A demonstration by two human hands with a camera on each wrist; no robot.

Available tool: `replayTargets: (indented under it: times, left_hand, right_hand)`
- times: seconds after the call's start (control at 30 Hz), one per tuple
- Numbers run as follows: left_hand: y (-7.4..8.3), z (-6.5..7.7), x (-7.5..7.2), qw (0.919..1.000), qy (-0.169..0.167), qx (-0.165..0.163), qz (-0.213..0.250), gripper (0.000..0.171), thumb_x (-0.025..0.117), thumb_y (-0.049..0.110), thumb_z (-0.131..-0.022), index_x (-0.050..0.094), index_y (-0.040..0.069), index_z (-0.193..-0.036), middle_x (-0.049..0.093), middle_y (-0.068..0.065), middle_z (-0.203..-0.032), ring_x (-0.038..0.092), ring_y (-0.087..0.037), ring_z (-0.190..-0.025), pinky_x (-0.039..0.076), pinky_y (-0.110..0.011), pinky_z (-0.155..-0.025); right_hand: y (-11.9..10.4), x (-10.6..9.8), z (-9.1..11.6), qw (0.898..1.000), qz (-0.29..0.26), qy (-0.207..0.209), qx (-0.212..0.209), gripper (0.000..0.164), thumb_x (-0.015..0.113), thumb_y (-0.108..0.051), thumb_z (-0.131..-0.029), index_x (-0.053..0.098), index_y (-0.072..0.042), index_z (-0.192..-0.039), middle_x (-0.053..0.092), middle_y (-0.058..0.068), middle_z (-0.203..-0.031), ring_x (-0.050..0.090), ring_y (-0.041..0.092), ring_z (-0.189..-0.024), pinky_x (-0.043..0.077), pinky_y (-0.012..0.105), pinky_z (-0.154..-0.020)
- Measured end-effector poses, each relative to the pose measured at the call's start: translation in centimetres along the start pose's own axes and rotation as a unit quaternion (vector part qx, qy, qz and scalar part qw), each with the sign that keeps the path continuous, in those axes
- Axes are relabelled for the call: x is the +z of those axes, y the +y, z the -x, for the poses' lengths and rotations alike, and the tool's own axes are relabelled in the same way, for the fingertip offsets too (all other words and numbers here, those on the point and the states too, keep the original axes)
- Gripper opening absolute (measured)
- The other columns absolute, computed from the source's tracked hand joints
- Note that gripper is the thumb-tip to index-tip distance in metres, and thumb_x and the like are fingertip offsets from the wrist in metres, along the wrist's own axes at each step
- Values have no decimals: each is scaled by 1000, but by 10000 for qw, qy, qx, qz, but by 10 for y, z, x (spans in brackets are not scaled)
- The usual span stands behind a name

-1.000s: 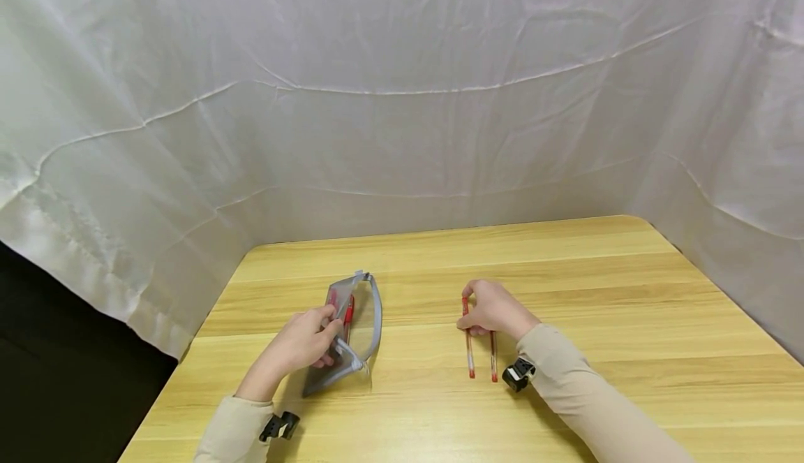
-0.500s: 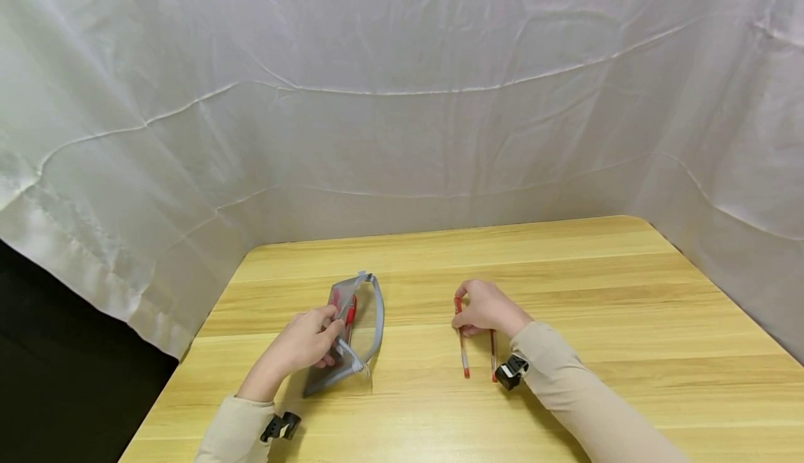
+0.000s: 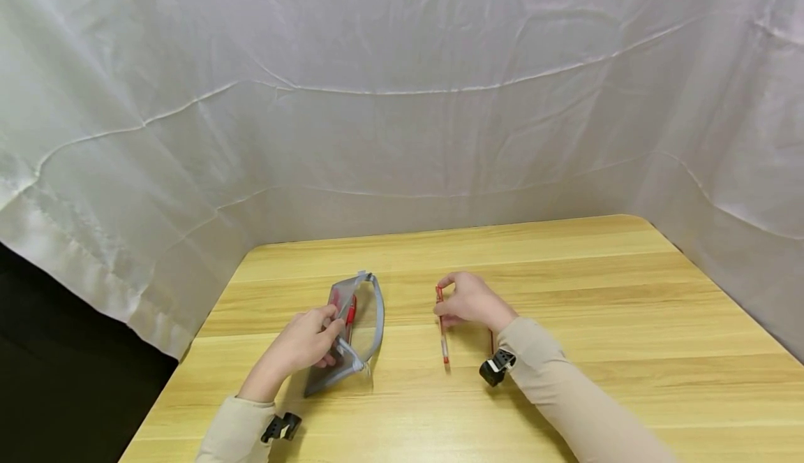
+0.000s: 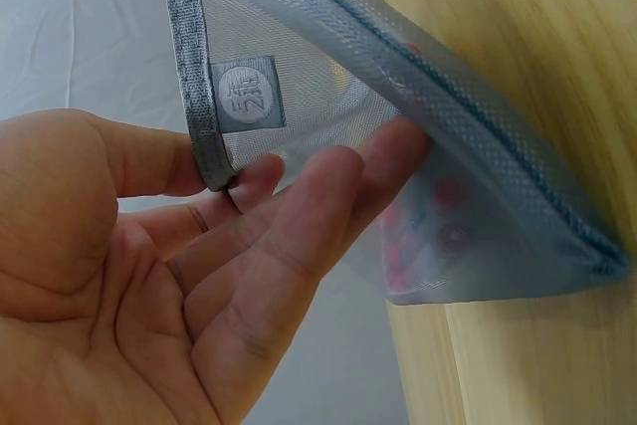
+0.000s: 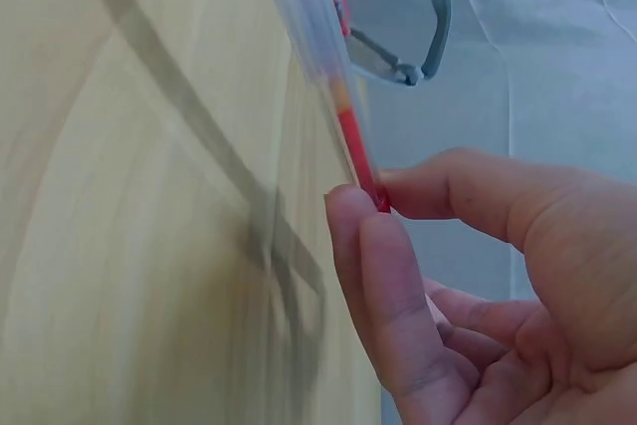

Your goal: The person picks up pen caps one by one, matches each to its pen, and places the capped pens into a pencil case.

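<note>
My left hand [image 3: 304, 341] pinches the rim of a grey mesh zipper pouch [image 3: 380, 316], which stands with its mouth spread. In the left wrist view, thumb and a finger grip the pouch's edge [image 4: 207, 141], while other fingers lie against the mesh. A red pen [image 3: 351, 311] shows inside it. To the right, my right hand [image 3: 472, 301] holds a clear-barrelled red pen [image 3: 444, 337] between thumb and fingertips. The right wrist view shows this pen [image 5: 309, 22] off the table, its shadow apart from it. Another red pen [image 3: 492, 341] lies by my right wrist, mostly hidden.
The wooden table [image 3: 597, 274] spreads under both hands. Pale fabric curtains [image 3: 402, 142] rise behind and at both sides of it. A black area [image 3: 56, 365] lies beyond the table's left edge. Each wrist wears a small black camera [image 3: 496, 367].
My right hand has shifted left and lifted its pen off the table, away from the pen still lying there. The left hand and the pouch have stayed nearly still.
</note>
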State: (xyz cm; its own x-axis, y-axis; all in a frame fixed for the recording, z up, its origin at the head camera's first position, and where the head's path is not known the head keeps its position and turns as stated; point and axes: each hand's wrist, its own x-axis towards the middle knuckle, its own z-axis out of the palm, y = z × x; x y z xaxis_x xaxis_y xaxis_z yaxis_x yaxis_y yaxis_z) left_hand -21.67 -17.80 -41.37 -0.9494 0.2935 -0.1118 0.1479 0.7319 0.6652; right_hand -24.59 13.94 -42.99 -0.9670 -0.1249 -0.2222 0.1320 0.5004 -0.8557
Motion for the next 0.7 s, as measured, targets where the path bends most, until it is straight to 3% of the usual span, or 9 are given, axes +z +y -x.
replayTargets:
  times: [0.23,0.47,0.7]
  left_hand:
    - [1,0,0,10000,5,-25,8,21,56,17,-111,56,11,-91,63,-11,-77,71,-19,-60,62,-30,-54]
    - [1,0,0,10000,22,-14,26,20,57,17,-111,57,11,-92,63,-11,-77,71,-19,-59,63,-31,-54]
    - [1,1,0,10000,27,-14,34,18,57,17,-111,60,10,-94,64,-10,-77,71,-19,-59,63,-32,-54]
  right_hand:
    - [-12,13,-12,9989,-464,91,-20,56,79,0,-90,58,5,-142,77,14,-85,72,12,-61,67,30,-68]
    - [-22,27,-25,9966,-754,112,-301,56,78,0,-91,57,7,-142,79,15,-87,72,11,-61,67,29,-67]
    - [-34,48,-33,9934,-1037,315,-375,53,78,1,-91,58,5,-139,78,16,-87,74,15,-61,69,35,-71]
